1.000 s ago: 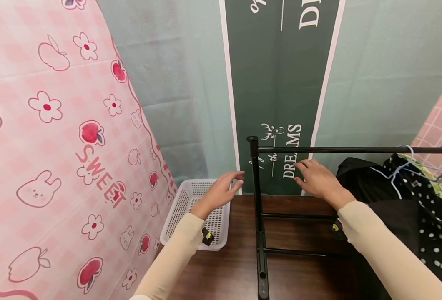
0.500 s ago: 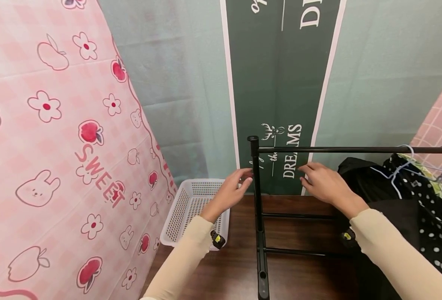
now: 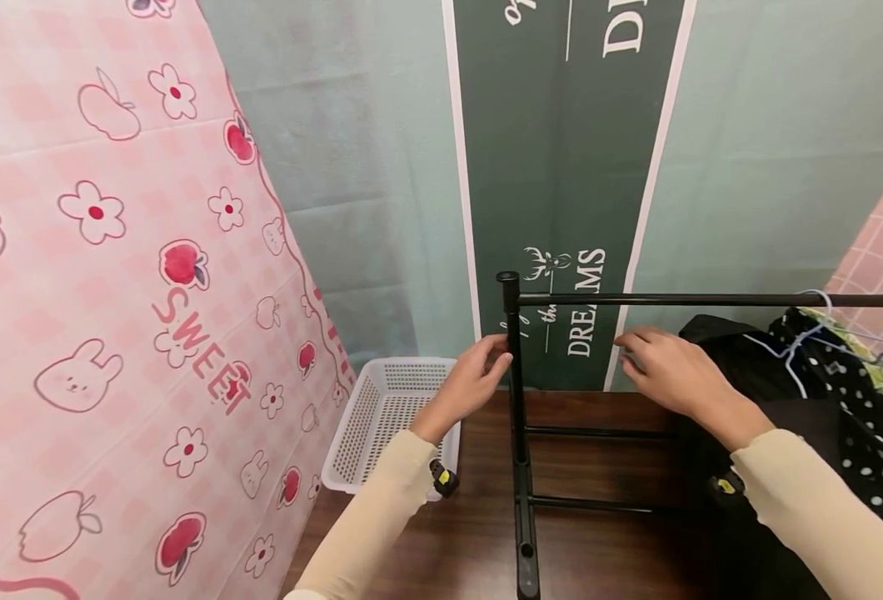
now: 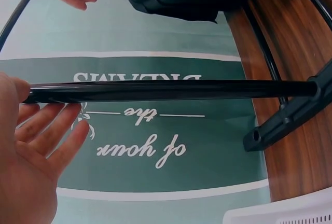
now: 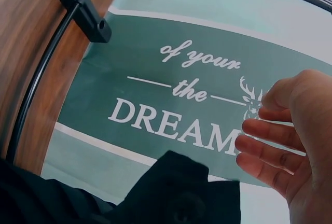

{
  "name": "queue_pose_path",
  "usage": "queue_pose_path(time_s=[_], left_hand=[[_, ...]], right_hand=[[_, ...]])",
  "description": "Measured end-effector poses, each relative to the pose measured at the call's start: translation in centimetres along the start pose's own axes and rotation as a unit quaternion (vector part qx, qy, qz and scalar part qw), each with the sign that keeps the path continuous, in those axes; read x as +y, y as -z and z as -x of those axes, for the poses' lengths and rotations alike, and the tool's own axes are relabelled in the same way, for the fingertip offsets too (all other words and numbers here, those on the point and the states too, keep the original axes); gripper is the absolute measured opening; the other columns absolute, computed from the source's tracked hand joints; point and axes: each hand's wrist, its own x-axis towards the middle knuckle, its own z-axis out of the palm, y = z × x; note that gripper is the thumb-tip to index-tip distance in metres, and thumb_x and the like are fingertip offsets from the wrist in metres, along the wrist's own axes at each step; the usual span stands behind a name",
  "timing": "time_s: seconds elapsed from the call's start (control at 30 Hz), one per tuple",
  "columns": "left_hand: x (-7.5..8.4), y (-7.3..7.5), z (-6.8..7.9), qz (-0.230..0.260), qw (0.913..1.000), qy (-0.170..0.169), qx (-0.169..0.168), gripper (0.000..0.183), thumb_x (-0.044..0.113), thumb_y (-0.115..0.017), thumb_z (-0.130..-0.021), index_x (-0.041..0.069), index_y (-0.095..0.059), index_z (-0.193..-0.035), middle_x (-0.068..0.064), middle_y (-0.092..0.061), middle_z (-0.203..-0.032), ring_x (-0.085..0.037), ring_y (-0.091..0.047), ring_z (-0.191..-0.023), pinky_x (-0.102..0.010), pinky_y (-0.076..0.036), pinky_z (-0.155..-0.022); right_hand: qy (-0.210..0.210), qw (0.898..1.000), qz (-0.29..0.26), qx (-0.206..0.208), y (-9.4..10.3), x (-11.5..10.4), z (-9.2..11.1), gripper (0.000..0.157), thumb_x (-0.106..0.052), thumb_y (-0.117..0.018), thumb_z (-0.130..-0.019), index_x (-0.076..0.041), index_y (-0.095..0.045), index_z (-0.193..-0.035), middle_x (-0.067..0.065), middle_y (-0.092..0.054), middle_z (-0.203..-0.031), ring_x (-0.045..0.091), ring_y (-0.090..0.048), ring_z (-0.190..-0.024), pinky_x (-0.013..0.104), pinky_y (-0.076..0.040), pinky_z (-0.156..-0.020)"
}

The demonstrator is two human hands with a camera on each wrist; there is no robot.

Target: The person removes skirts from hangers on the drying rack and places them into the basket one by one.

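Observation:
A black clothes rack stands in front of me, with an upright post (image 3: 516, 392) and a top rail (image 3: 674, 300). Beside the post's upper part, my left hand (image 3: 467, 383) has its fingertips right at the tube. The left wrist view shows that hand's fingers spread, their tips along the black tube (image 4: 171, 90), the thumb over its far end. My right hand (image 3: 677, 375) hovers below the rail, fingers loosely bent, nothing between them; the right wrist view shows this hand (image 5: 290, 136) too. Dark clothes (image 3: 771, 417) hang just right of it.
A white perforated basket (image 3: 362, 421) sits on the brown wooden surface (image 3: 471, 533), left of the post. Pale hangers (image 3: 797, 342) hold a polka-dot garment (image 3: 861, 433) on the rail. Lower crossbars (image 3: 606, 504) run near the surface. A pink printed cloth (image 3: 127, 317) covers the left side.
My left hand has moved right, from over the basket to the post. My right hand has drifted right and slightly down, away from the post, towards the dark clothes.

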Motion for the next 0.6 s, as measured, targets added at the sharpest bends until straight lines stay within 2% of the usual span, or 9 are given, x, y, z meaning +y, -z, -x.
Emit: queue_pose_path(time_s=[0.13,0.33,0.43,0.6], left_hand=[[-0.1,-0.1,-0.2,0.003,1.0000,0.000,-0.002,0.043,0.030,-0.050,-0.115,0.008,-0.053,-0.153,-0.011,-0.065,-0.142,-0.022,-0.064,-0.131,-0.036,-0.057,-0.106],[-0.1,-0.2,-0.6,0.006,1.0000,0.003,-0.006,0.040,0.026,-0.050,-0.115,0.006,-0.054,-0.150,-0.013,-0.067,-0.139,-0.024,-0.065,-0.129,-0.041,-0.057,-0.105],[-0.3,-0.6,-0.8,0.010,0.9999,0.003,-0.009,0.040,0.025,-0.051,-0.115,0.004,-0.054,-0.149,-0.014,-0.068,-0.137,-0.025,-0.066,-0.128,-0.041,-0.058,-0.104],[-0.6,-1.1,-0.9,0.040,0.9991,-0.004,-0.017,0.039,0.023,-0.051,-0.115,0.005,-0.052,-0.149,-0.012,-0.071,-0.135,-0.023,-0.067,-0.128,-0.036,-0.058,-0.104]], right_hand=[[0.005,1.000,0.003,0.014,0.3,0.4,0.4,0.026,-0.013,-0.072,-0.097,0.000,-0.074,-0.119,0.023,-0.074,-0.117,0.041,-0.072,-0.103,0.060,-0.058,-0.083],[-0.001,1.000,0.005,0.017,0.8,1.2,0.8,0.020,-0.014,-0.072,-0.096,-0.002,-0.075,-0.112,0.015,-0.075,-0.101,0.030,-0.070,-0.083,0.053,-0.057,-0.069],[-0.009,1.000,0.002,0.010,1.1,1.7,1.0,0.017,-0.014,-0.073,-0.096,-0.004,-0.075,-0.110,0.012,-0.074,-0.099,0.026,-0.068,-0.081,0.051,-0.056,-0.068],[-0.019,1.000,-0.004,0.007,1.3,2.5,1.7,0.015,-0.015,-0.074,-0.096,-0.005,-0.076,-0.107,0.011,-0.074,-0.097,0.027,-0.068,-0.084,0.053,-0.056,-0.071]])
